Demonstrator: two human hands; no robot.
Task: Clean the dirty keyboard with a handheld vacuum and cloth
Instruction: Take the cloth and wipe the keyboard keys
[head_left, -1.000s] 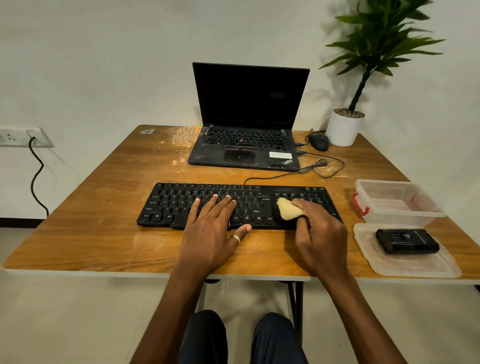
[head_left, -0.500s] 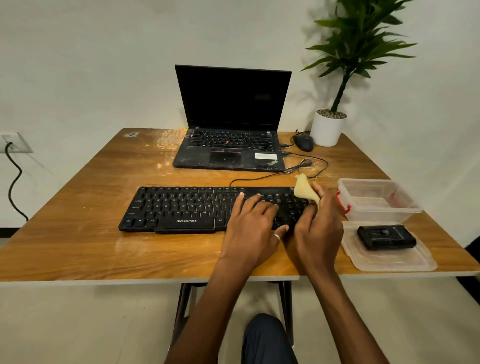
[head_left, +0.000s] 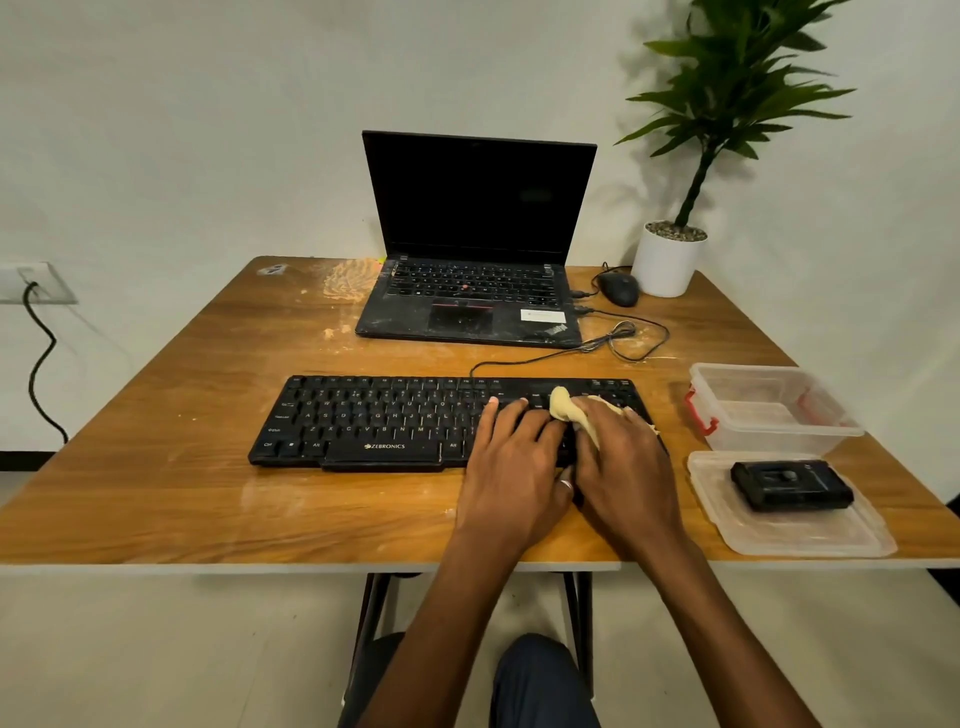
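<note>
Keyboard (head_left: 395, 421), black, on tabletop (head_left: 182, 493): right-end keys hidden under both hands. Yellow cloth (head_left: 563, 408): mostly covered, bunched in the grip of the right hand (head_left: 623, 467), pressed onto the upper key rows. Left hand (head_left: 514, 467): fingers flat on keys, holding nothing, just beside the cloth.

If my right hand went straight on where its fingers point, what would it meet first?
Past the keyboard's far edge, the right hand with its cloth would probably meet the black cable first; depth unclear.
</note>
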